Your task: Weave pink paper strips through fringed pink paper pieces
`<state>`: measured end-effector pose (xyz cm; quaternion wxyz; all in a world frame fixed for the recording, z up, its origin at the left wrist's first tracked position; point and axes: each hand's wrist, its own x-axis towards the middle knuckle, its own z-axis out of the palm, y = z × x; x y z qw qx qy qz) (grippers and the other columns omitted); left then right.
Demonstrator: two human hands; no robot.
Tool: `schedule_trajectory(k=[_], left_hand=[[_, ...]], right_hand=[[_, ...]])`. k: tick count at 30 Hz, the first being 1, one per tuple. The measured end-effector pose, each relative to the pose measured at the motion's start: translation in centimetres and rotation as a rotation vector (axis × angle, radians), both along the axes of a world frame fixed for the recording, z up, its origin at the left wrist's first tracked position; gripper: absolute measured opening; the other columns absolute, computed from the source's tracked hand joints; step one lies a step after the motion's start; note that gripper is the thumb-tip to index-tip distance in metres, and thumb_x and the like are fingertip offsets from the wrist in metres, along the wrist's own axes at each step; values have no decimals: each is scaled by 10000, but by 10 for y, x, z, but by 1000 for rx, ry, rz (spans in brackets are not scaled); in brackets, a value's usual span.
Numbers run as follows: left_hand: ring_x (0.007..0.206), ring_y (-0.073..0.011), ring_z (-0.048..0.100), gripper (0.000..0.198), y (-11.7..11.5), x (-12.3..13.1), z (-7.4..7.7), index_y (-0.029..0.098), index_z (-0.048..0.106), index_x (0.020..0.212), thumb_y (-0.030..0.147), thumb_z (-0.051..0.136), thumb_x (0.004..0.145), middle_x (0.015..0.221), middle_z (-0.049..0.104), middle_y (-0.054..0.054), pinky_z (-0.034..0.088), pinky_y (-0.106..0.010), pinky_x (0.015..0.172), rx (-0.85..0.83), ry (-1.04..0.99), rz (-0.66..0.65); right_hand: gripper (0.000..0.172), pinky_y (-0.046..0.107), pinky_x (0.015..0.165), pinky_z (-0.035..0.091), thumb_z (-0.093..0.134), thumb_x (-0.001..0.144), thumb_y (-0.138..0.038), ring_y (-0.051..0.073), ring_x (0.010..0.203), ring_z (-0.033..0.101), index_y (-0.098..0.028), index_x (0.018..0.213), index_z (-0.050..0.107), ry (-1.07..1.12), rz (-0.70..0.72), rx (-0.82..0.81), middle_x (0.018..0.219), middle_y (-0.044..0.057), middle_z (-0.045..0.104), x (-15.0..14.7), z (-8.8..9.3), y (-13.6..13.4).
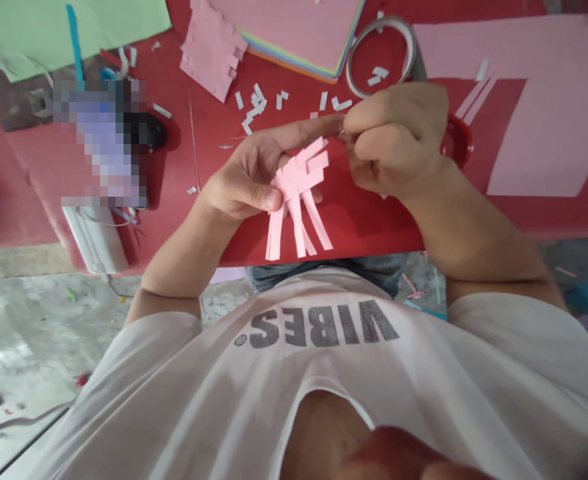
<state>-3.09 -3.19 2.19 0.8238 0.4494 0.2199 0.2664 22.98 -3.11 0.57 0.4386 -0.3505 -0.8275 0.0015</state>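
Observation:
My left hand (249, 173) grips a small piece woven from pink paper strips (294, 179) between thumb and fingers; loose strip ends hang down and stick out to the right. Its index finger stretches right to meet my right hand (394, 137). The right hand is closed, thumb and fingers pinched at the tip of that finger. A tiny pale bit shows at the pinch, too small to name. White paper-like scraps (257, 103) are scattered on the red table (374, 227) just beyond my hands.
A roll of tape (414, 50) lies beyond my right hand, near a stack of coloured paper (299, 27). Another woven pink piece (211, 50) lies left of the stack. Pink sheets (539, 147) cover the right side. A white power strip (94, 237) sits at the left edge.

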Motion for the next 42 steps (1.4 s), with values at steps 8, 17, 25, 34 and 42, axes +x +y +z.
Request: schedule_trajectory(k=[8, 17, 25, 34, 42], left_hand=[[835, -273, 812, 1343, 3, 4, 5, 177, 367, 1632, 594, 1042, 548, 755, 753, 24, 663, -345, 827, -67, -87, -151], [971, -346, 818, 1380, 0, 0, 16, 139, 331, 1643, 727, 967, 569, 877, 746, 9, 672, -470, 932, -14, 14, -101], [928, -372, 821, 1369, -1, 0, 19, 140, 385, 1626, 778, 932, 545, 857, 723, 8, 687, -543, 896, 6, 80, -56], [926, -375, 819, 1394, 3, -4, 13, 133, 403, 1622, 743, 976, 507, 717, 669, 47, 688, -561, 922, 17, 89, -40], [921, -389, 815, 1351, 3, -4, 12, 126, 371, 1628, 660, 996, 556, 672, 633, 62, 631, -644, 987, -49, 70, -55]], right_hand=[[208, 404, 675, 499, 545, 1003, -502, 217, 777, 663, -365, 939, 687, -39, -82, -15, 871, -6, 745, 1, 14, -4], [125, 333, 576, 465, 570, 980, -379, 164, 683, 651, -367, 1072, 655, 41, -31, 210, 851, -62, 694, -4, 26, 2], [66, 351, 614, 489, 638, 911, -303, 188, 744, 655, -336, 964, 615, -55, -2, 136, 886, -31, 696, 4, 36, -4], [201, 398, 739, 537, 764, 827, -357, 212, 826, 671, -386, 1019, 715, -132, 10, -28, 984, -36, 748, 13, 21, 0], [257, 387, 818, 569, 847, 759, -360, 196, 836, 673, -392, 974, 710, -138, 5, -206, 1004, -58, 751, 9, 26, 0]])
